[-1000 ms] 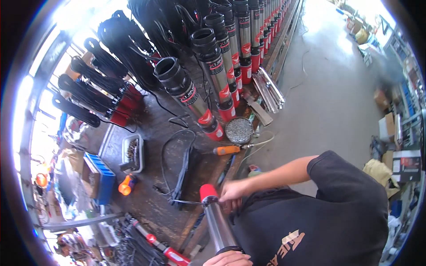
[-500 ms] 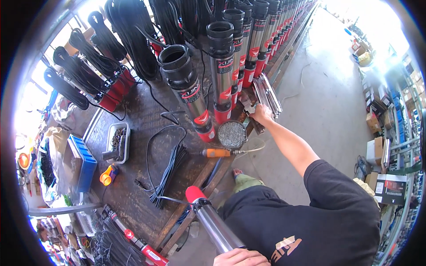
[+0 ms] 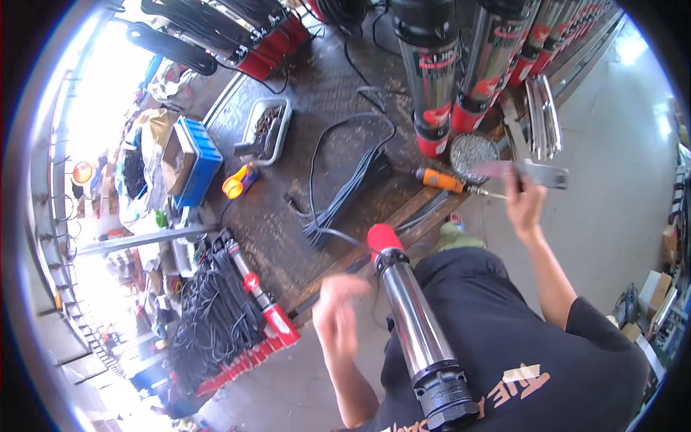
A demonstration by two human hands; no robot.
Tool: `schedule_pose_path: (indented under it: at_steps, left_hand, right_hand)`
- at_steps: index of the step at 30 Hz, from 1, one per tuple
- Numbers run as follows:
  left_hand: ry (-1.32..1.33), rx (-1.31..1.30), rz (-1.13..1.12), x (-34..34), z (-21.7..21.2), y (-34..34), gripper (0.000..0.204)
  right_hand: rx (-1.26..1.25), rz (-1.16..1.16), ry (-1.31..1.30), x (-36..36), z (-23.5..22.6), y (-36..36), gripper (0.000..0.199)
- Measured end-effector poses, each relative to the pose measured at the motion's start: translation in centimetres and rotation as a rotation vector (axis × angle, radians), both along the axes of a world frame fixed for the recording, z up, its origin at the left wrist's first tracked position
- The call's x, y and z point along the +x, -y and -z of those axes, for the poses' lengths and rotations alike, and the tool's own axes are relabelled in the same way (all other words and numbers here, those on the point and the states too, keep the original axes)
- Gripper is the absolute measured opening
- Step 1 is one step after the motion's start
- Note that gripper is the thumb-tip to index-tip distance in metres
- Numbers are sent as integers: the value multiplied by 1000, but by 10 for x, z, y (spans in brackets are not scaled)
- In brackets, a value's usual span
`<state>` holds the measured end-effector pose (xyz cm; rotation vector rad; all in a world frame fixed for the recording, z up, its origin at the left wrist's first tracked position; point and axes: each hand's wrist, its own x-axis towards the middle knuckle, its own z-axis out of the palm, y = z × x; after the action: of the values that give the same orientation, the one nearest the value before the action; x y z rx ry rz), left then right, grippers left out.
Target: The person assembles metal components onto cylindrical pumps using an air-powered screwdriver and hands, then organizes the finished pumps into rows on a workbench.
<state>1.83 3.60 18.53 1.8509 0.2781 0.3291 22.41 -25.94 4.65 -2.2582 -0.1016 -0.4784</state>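
Note:
My right hand [image 3: 526, 202] is closed on a flat metal strip [image 3: 548, 175], held out beyond the bench edge near a round dish of small metal fasteners [image 3: 473, 156]. My left hand [image 3: 340, 309] is raised off the pump, its fingers smeared by motion. A submersible pump [image 3: 417, 309] with a red end, bright steel barrel and black outlet leans along my body, its red end at the bench edge. Its black cable runs to a tied cable bundle [image 3: 345, 198] on the bench. An orange air screwdriver [image 3: 440, 180] lies between bundle and dish.
Finished-looking pumps [image 3: 430, 79] stand in rows at the back. A stack of metal strips [image 3: 545, 119] sits at the bench's right edge. Left are a white tub [image 3: 281, 133], an orange tape dispenser [image 3: 236, 184] and a blue crate [image 3: 198, 162]. More cabled pumps [image 3: 277, 320] lie lower left.
My right hand has drawn back from the strip stack with a metal strip. My left hand has come off the pump and moved up and left. The view has swung left.

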Motion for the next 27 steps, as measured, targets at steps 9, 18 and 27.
schedule_pose_path:
  at_steps: [9, 18, 27]
  left_hand:
    - [-222, 670, 210, 62, 123, -38, 55]
    - [-345, 556, 182, 81, 75, -59, 61]
    - [-296, 777, 326, 68, 78, -60, 49]
  right_hand:
    - [672, -855, -922, -62, 51, -184, 45]
    - [266, -1276, -706, -65, 8, -141, 57]
    - [430, -1098, -1122, -38, -23, -178, 59]
